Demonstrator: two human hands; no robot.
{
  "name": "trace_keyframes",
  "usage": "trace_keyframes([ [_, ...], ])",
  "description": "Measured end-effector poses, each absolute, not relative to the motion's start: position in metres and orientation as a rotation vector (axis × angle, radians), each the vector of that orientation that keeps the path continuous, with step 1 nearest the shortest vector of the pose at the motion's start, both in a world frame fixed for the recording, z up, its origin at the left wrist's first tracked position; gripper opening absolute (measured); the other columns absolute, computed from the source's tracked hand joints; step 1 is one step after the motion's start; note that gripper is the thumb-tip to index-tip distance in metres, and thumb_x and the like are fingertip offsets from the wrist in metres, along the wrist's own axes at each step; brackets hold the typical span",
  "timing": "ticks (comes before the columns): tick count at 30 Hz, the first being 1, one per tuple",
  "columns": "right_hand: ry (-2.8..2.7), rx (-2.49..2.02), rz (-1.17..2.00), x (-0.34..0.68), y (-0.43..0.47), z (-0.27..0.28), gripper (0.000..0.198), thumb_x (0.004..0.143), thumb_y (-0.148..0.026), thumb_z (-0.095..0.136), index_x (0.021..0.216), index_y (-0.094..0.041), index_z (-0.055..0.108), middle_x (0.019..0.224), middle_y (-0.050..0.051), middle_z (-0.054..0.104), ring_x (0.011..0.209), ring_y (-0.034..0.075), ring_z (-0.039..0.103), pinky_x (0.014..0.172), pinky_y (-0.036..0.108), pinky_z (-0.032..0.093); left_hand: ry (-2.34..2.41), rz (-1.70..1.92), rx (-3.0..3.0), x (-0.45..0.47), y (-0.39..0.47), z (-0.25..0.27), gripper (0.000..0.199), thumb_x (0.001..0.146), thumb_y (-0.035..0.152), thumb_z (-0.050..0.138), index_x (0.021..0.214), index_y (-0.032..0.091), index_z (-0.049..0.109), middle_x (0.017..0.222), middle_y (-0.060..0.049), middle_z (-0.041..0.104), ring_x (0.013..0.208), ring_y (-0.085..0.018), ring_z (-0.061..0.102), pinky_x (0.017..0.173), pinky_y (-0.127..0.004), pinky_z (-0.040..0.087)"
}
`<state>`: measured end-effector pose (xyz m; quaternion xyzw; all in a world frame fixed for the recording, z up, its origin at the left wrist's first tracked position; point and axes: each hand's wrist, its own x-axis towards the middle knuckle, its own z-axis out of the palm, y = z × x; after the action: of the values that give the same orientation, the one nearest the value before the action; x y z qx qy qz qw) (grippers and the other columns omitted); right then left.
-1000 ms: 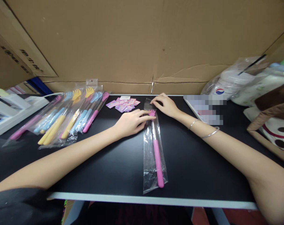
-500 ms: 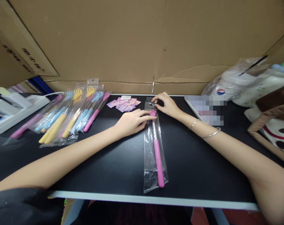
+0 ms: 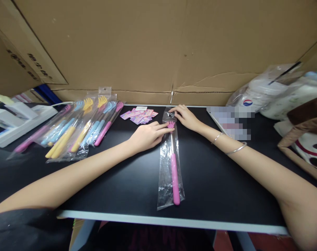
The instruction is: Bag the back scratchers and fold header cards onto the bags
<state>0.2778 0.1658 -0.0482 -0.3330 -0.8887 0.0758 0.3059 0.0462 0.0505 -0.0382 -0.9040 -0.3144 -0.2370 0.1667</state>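
In the middle of the black table lies a pink back scratcher [image 3: 175,174] with a metal shaft, inside a clear plastic bag [image 3: 165,184]. Its small hand-shaped head points away from me. My left hand [image 3: 150,136] lies at the bag's left edge, its index finger stretched across the scratcher's head and its other fingers curled at the bag's side. At the bag's far end, my right hand [image 3: 186,116] has thumb and index finger closed on the clear flap. Several bagged back scratchers [image 3: 80,129] in pink, blue and yellow lie together at the left.
Small pink and purple printed cards [image 3: 140,115] are spread behind my left hand. A white power strip [image 3: 24,125] sits at far left. To the right are a partly blurred flat item [image 3: 226,120], a bagged cup [image 3: 255,97] and a brown-handled bag [image 3: 310,146]. Cardboard [image 3: 148,45] walls the back.
The bag's near end with the scratcher handle has shifted slightly left and away from me. Its far flap now stands a little higher at my right fingertips. Both hands have barely moved.
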Motion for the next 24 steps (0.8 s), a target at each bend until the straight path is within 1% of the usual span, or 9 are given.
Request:
trace_keyframes([
  [6,-2.290,-0.837,0.377,0.2794,0.1693,-0.0452,0.019,0.088,-0.020,0.048,0.086,-0.022,0.066,0.090,0.007,0.065,0.089,0.024,0.056,0.092,0.046,0.043,-0.896,-0.688,-2.577,0.0455,0.0501,-0.0378,0.039,0.093,0.016,0.048,0.128,0.026,0.064,0.127,-0.001,0.068,0.095,-0.015,0.066,0.073,-0.024,0.055],
  [10,-2.262,-0.826,0.460,0.2787,0.1706,-0.0455,0.013,0.086,-0.028,0.055,0.084,-0.022,0.066,0.088,0.005,0.068,0.084,0.022,0.061,0.085,0.044,0.047,-0.899,-0.705,-2.595,0.0452,0.0501,-0.0380,0.040,0.093,0.016,0.047,0.128,0.026,0.063,0.128,-0.001,0.067,0.098,-0.016,0.067,0.074,-0.026,0.056],
  [13,-2.235,-0.826,0.508,0.2780,0.1707,-0.0461,0.017,0.086,-0.035,0.057,0.084,-0.021,0.067,0.090,0.006,0.070,0.084,0.022,0.062,0.082,0.042,0.048,-0.901,-0.695,-2.595,0.0451,0.0502,-0.0381,0.039,0.093,0.017,0.047,0.128,0.026,0.064,0.127,0.000,0.067,0.096,-0.016,0.067,0.072,-0.026,0.057],
  [17,-2.213,-0.834,0.505,0.2774,0.1676,-0.0442,0.020,0.085,-0.038,0.058,0.084,-0.020,0.067,0.088,0.006,0.070,0.082,0.021,0.061,0.087,0.045,0.046,-0.906,-0.694,-2.602,0.0450,0.0507,-0.0377,0.039,0.094,0.018,0.047,0.129,0.026,0.063,0.128,-0.001,0.067,0.097,-0.016,0.067,0.074,-0.025,0.056],
  [21,-2.234,-0.823,0.489,0.2765,0.1632,-0.0416,0.019,0.084,-0.038,0.060,0.080,-0.021,0.066,0.084,0.004,0.070,0.079,0.020,0.060,0.097,0.051,0.038,-0.900,-0.702,-2.607,0.0447,0.0511,-0.0379,0.040,0.094,0.018,0.047,0.129,0.026,0.063,0.128,-0.001,0.067,0.098,-0.016,0.066,0.075,-0.025,0.056],
  [24,-2.239,-0.810,0.504,0.2760,0.1615,-0.0407,0.018,0.084,-0.038,0.061,0.079,-0.021,0.065,0.084,0.004,0.070,0.082,0.022,0.061,0.099,0.053,0.036,-0.908,-0.687,-2.605,0.0445,0.0510,-0.0380,0.040,0.094,0.017,0.047,0.129,0.026,0.063,0.128,-0.002,0.067,0.097,-0.015,0.066,0.074,-0.024,0.055],
])
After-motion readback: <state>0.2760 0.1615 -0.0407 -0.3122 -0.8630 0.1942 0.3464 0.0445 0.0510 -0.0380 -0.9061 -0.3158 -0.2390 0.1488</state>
